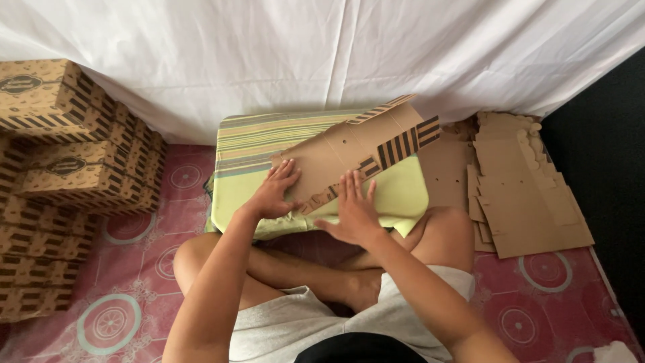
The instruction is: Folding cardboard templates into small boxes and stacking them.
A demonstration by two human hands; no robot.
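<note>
Left hand (277, 193) and right hand (354, 214) flat, fingers spread, pressing cardboard blank (356, 153) on cushioned stool (252, 144); soft top may skew crease.

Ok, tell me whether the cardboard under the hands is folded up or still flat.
Mostly flat: the cardboard blank lies spread on the cushion, both hands pressing it; only its far flap tilts up.

Lighting: soft, even daylight, bright on the white sheet (336, 54) behind; no glare. Shadows: faint, under the forearms and legs. Right edge: dark, underexposed. Focus: sharp throughout. Distortion: mild wide-angle bending at edges.
</note>
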